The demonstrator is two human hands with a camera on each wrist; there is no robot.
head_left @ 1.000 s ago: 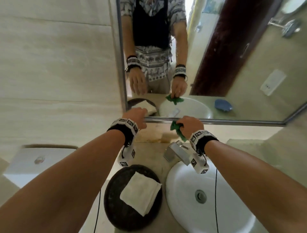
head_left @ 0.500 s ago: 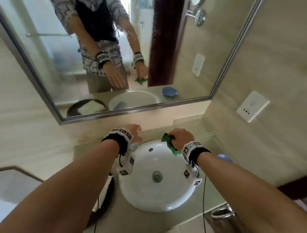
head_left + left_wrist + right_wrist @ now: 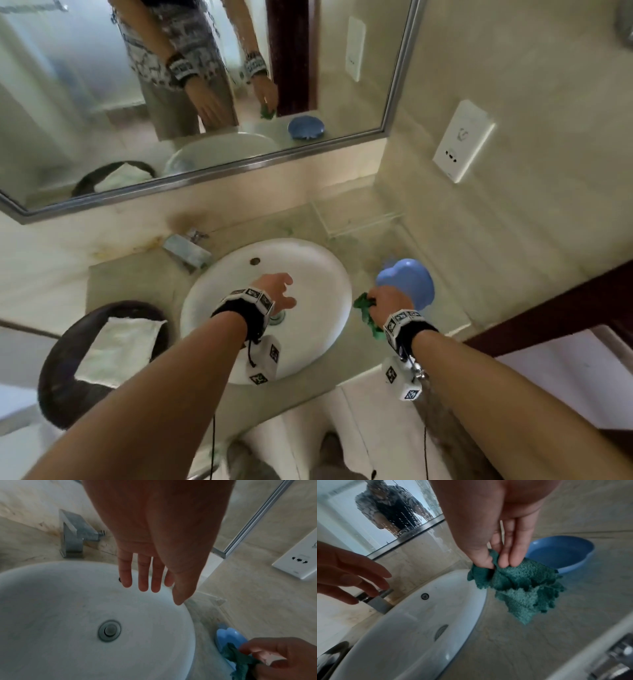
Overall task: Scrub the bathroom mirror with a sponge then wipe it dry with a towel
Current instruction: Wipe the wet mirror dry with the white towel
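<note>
Pinching green sponge [image 3: 520, 586] in right hand [image 3: 489, 520], thumb and fingertips [image 3: 515, 559] clamped on its top edge, dangling over counter [image 3: 137, 277] just beside blue dish [image 3: 407, 284] at 3 o'clock of basin [image 3: 315, 260]. Hovering left hand [image 3: 154, 534] over basin, fingers straight, apart, holding nothing. Lying folded on dark tray [image 3: 58, 377] at 9 o'clock: white towel [image 3: 116, 349]. Hanging at 12 o'clock: droplet-streaked mirror [image 3: 85, 85].

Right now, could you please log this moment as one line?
left hand: open over sink | right hand: pinching sponge beside dish | towel: untouched
</note>
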